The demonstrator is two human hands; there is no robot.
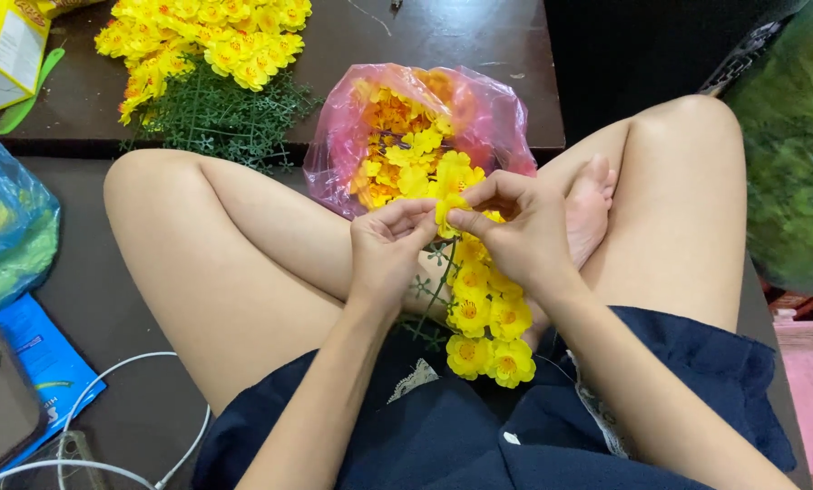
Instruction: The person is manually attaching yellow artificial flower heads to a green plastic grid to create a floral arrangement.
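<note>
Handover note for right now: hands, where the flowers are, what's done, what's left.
Left hand: fingertips pinch a yellow flower head at the top of the flower sprig.
Right hand: pinches the same flower head from the other side.
The sprig hangs down over the lap, several yellow blooms on a green stem.
Pink bag of yellow flowers lies open just beyond the hands, against the low table.
Done: a pile of flowers with green sprigs lies on the table.
Left: the sprig in hand and the flowers in the bag.
</note>
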